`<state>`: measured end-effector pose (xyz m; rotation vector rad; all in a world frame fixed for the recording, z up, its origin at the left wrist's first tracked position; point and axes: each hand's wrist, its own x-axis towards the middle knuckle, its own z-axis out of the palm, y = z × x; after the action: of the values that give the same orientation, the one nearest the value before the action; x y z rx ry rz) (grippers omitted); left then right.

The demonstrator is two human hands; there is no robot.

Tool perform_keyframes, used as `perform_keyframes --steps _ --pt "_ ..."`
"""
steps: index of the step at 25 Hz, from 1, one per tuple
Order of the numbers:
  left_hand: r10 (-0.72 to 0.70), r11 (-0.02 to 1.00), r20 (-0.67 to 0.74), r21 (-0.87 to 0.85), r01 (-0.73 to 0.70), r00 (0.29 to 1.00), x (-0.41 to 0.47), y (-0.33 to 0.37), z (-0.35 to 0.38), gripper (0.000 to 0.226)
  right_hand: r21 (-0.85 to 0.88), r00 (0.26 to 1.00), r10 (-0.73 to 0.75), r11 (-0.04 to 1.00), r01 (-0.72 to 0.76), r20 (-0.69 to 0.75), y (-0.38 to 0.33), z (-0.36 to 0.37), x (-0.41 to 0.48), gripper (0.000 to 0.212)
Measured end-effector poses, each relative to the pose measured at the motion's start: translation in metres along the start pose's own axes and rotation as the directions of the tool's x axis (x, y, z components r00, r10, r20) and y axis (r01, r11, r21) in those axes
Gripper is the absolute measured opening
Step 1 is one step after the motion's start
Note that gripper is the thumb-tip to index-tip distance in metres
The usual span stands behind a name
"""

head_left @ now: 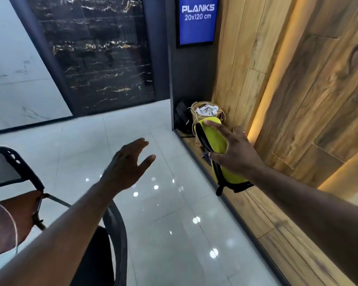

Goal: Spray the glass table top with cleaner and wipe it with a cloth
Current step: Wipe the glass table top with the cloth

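Two hands reach out over a shiny floor (163,223). The right hand (234,149) holds a yellow cloth (215,137) with a black edge. Its fingers (219,129) are spread wide over the top of the cloth, and the thumb pinches it from below. The cloth is up in the air, just above a wood ledge (277,234) that runs along the wood wall (318,79). Its lower end hangs down close to the ledge.

The left hand (126,164) holds nothing. It floats over the floor, well apart from the cloth, with its fingers (139,144) straight and close together and the thumb sticking out.

Behind the cloth, in the corner, sits a basket (194,105) with white things in it. The cloth hides part of its front. A black bag (182,116) leans just beside the basket. Above them hangs a blue sign (197,19) that says PLANKS. A dark slab (103,54) with gold lines and a white slab (12,69) stand at the far side of the floor. A black chair (116,219) sits low on the left, under the left arm.
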<state>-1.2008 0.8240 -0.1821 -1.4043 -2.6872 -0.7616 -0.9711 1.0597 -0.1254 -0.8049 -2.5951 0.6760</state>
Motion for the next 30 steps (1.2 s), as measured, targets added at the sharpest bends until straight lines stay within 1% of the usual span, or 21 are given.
perform_keyframes --steps 3,6,9,13,16,19,21,23,25,26,27,30 --pt "-0.031 1.000 0.002 -0.002 0.031 1.000 0.049 -0.015 0.000 0.067 0.012 1.000 0.005 1.000 -0.006 0.019 0.008 -0.001 0.057 0.090" --pt "-0.083 0.996 -0.032 0.009 0.083 0.996 0.092 -0.036 0.007 0.066 -0.009 0.998 -0.023 1.000 0.023 0.064 0.016 0.014 0.125 0.088" --pt "-0.175 0.984 -0.043 0.013 0.175 0.984 0.120 -0.067 0.023 0.066 0.097 0.988 -0.085 0.993 0.073 0.131 0.032 0.048 0.193 0.090" --pt "-0.354 0.932 -0.081 0.046 0.358 0.932 0.150 -0.108 0.026 0.072 0.171 0.954 -0.164 0.978 0.123 0.251 0.039 0.093 0.297 0.093" --pt "-0.436 0.890 -0.172 0.062 0.451 0.883 0.162 -0.129 0.017 0.074 0.226 0.909 -0.274 0.952 0.209 0.314 0.018 0.126 0.365 0.093" --pt "-0.554 0.817 -0.246 0.025 0.576 0.796 0.150 -0.156 0.005 0.075 0.298 0.821 -0.403 0.907 0.299 0.404 -0.034 0.173 0.415 0.090" --pt "-0.632 0.752 -0.283 0.003 0.660 0.722 0.133 -0.180 -0.004 0.072 0.395 0.737 -0.508 0.851 0.347 0.447 -0.074 0.211 0.437 0.088" --pt "-0.697 0.684 -0.305 -0.012 0.729 0.649 0.116 -0.210 -0.012 0.071 0.448 0.652 -0.593 0.799 0.402 0.472 -0.116 0.251 0.454 0.088" --pt "-0.720 0.649 -0.314 0.010 0.760 0.619 0.103 -0.238 -0.015 0.068 0.461 0.610 -0.624 0.778 0.426 0.489 -0.146 0.286 0.469 0.088" --pt "-0.735 0.627 -0.326 0.008 0.779 0.595 0.097 -0.255 -0.016 0.066 0.458 0.594 -0.625 0.779 0.428 0.507 -0.162 0.306 0.476 0.088" --pt "-0.757 0.597 -0.344 -0.015 0.802 0.556 0.091 -0.269 -0.018 0.063 0.450 0.567 -0.629 0.777 0.439 0.532 -0.178 0.325 0.481 0.089" --pt "-0.802 0.505 -0.412 -0.086 0.859 0.431 0.074 -0.295 -0.021 0.057 0.462 0.429 -0.676 0.729 0.505 0.599 -0.229 0.366 0.488 0.089"
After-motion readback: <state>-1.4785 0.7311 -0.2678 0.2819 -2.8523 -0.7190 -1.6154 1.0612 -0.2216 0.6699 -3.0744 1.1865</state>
